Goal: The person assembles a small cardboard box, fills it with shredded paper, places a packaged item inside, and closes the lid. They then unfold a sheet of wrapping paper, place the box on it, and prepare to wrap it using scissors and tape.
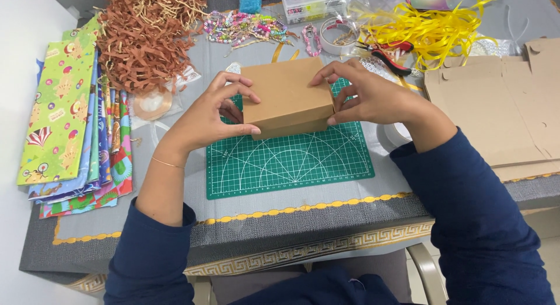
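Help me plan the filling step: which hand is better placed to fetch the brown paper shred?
Probably the left hand. The brown paper shred is heaped at the table's far left, on that hand's side, while the right hand grips the opposite end of the kraft box.

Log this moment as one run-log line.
left hand: grips box | right hand: grips box | cardboard box: on green cutting mat

Box (287,94): matt brown kraft cardboard, smooth faces. Cutting mat (291,162): green, rubbery-looking plastic, low sheen, printed white grid. Tablecloth (175,214): grey woven cloth, matt, with gold braid trim. Flat cardboard sheets (501,112): same matt kraft stock. Wrapping paper stack (64,118): printed paper, slight gloss. Shredded filler (146,37): crinkled brown paper, rough. Ribbon (431,28): yellow, glossy plastic look. Beads (245,26): shiny. Sleeves (478,223): navy matt cloth.
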